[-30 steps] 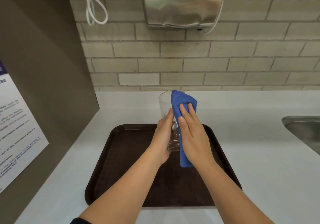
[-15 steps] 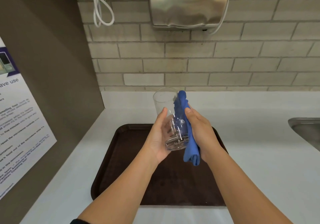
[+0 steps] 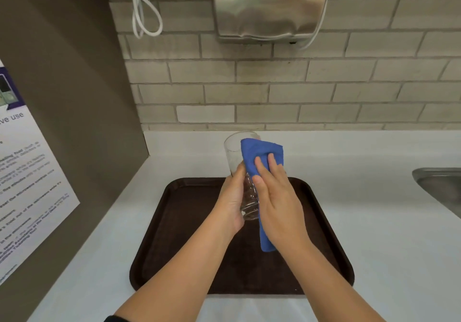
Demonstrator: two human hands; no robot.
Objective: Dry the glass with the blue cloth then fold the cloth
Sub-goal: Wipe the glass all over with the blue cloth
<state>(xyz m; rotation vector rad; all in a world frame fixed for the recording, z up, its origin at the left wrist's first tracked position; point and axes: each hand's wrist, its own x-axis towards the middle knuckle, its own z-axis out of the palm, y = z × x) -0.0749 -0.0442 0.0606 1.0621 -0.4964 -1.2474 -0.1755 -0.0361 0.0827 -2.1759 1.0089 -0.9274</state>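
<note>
Right hand (image 3: 277, 197) has slid back over the clear glass (image 3: 233, 152), straight fingers (image 3: 262, 165) pressing blue cloth (image 3: 259, 149); left hand (image 3: 233, 197) grips it above the tray (image 3: 179, 222); counter (image 3: 374, 197) stretches toward three o'clock.

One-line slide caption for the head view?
Left hand holds a clear glass over a brown tray; right hand presses the blue cloth against it.
</note>
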